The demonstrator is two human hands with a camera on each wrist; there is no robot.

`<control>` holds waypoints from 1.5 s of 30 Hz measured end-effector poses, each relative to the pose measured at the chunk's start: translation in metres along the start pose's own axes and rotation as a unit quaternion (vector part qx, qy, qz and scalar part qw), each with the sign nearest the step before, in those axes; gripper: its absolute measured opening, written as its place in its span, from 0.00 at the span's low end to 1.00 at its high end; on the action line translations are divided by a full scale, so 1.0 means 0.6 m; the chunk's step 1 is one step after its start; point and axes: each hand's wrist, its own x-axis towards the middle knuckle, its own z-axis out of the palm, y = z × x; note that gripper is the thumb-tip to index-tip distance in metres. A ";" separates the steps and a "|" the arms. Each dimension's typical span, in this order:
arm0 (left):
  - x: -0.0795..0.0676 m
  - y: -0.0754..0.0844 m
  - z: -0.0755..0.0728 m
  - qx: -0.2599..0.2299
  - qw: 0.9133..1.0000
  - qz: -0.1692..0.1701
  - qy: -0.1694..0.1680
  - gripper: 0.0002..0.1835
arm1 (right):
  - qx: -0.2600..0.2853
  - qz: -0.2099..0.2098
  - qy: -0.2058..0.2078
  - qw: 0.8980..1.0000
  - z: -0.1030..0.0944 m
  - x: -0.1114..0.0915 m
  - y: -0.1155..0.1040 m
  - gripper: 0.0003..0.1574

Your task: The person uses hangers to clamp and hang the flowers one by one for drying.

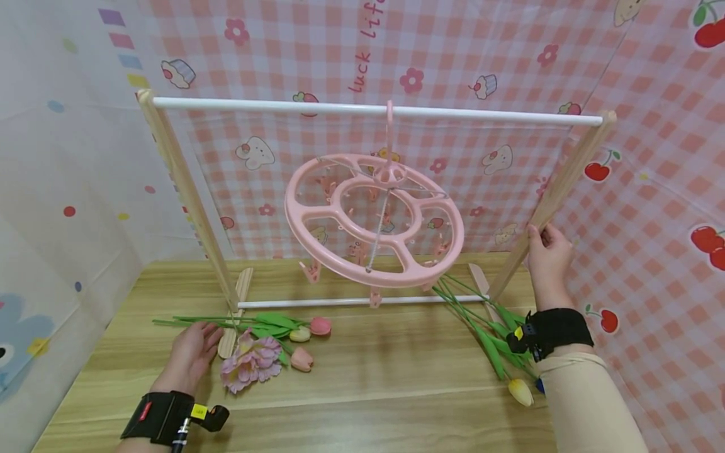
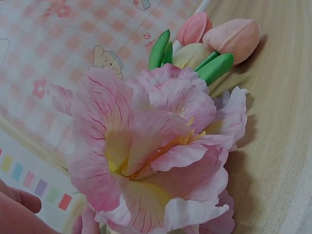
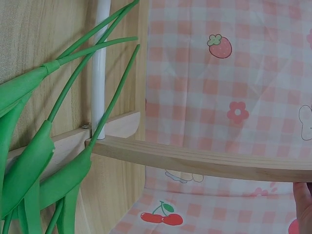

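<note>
A wooden rack with a white top bar (image 1: 255,106) stands on the table. My right hand (image 1: 552,258) grips its right wooden post (image 1: 566,173), and the right wrist view has the thumb (image 3: 303,200) at the post's edge. My left hand (image 1: 195,349) lies low beside the rack's left foot (image 1: 228,343), fingers loosely bent near the flower stems. Next to it are a large ruffled pink flower (image 1: 252,363) and several tulips, including a deep pink tulip (image 1: 320,326) and a peach tulip (image 1: 302,359). The large bloom hides part of this hand in the left wrist view.
From the top bar hangs a round pink clip hanger (image 1: 374,277), tilted, with several clips. A low white bar (image 1: 317,303) joins the rack's feet. More flowers lie by the right foot, among them a yellow tulip (image 1: 520,392). Patterned cloth (image 1: 651,126) surrounds the table.
</note>
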 end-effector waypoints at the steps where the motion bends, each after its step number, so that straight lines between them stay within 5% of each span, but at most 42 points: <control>1: 0.001 0.001 0.001 -0.006 1.000 -0.001 0.002 0.30 | 0.001 0.001 0.001 1.000 0.000 0.000 -0.001 0.22; 18: 0.012 0.000 0.004 -0.037 0.999 -0.010 -0.002 0.30 | 0.004 -0.008 0.007 1.000 -0.002 0.001 -0.002 0.22; 23: 0.019 -0.011 0.005 0.050 0.996 0.021 0.073 0.19 | 0.005 -0.004 0.008 1.000 -0.002 0.000 0.000 0.22; 25: 0.023 -0.017 0.006 0.117 0.987 0.044 0.104 0.13 | 0.004 -0.004 0.010 1.000 -0.001 0.000 0.000 0.22; 27: 0.024 -0.021 0.005 0.189 0.974 0.066 0.104 0.17 | 0.001 -0.004 0.011 1.000 -0.001 0.001 0.001 0.22; 31: 0.025 -0.026 0.004 0.341 0.929 0.108 0.095 0.26 | 0.004 -0.007 0.012 1.000 0.000 0.001 0.002 0.21; 35: 0.027 -0.026 0.005 0.427 0.888 0.141 0.096 0.25 | 0.011 -0.008 0.013 1.000 0.001 0.001 0.005 0.21; 38: 0.028 -0.026 0.008 0.448 0.876 0.153 0.091 0.24 | 0.013 -0.010 0.014 1.000 0.002 0.002 0.007 0.21; 45: 0.028 -0.026 0.013 0.463 0.869 0.154 0.074 0.20 | 0.010 -0.011 0.013 1.000 0.004 0.003 0.006 0.21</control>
